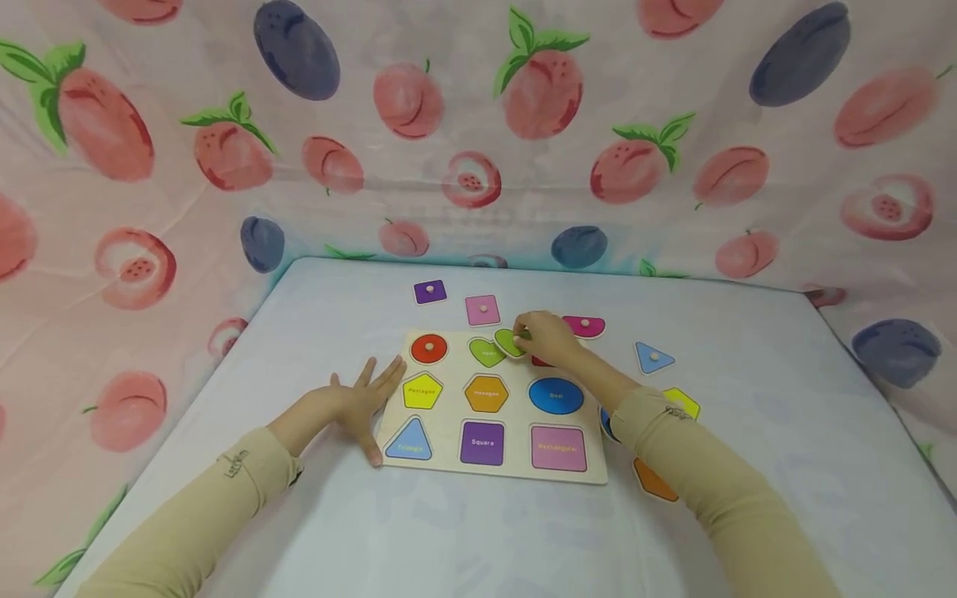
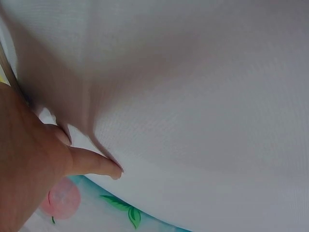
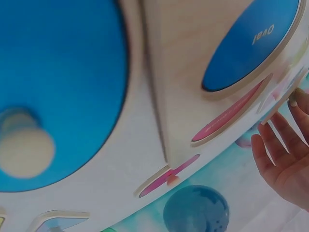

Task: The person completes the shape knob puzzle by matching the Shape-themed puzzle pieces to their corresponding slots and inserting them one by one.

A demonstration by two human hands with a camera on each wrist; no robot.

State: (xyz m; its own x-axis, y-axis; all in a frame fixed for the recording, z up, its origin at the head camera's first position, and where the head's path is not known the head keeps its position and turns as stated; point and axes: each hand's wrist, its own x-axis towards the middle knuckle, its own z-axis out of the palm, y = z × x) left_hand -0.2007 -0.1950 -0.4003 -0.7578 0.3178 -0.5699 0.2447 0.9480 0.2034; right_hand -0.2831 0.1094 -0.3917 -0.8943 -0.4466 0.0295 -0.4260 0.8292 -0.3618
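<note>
1. Right grip (image 1: 549,336) pinches the green heart piece (image 1: 508,341) by its knob, at the board's (image 1: 449,461) 12 o'clock edge, just beside the heart slot (image 1: 486,353).
2. Left grip (image 1: 366,403) lies flat, fingers spread, against the board's 9 o'clock edge on the counter (image 1: 224,432), holding nothing.
3. Blue triangle piece (image 1: 654,357) lies loose at 2 o'clock, well apart.
</note>
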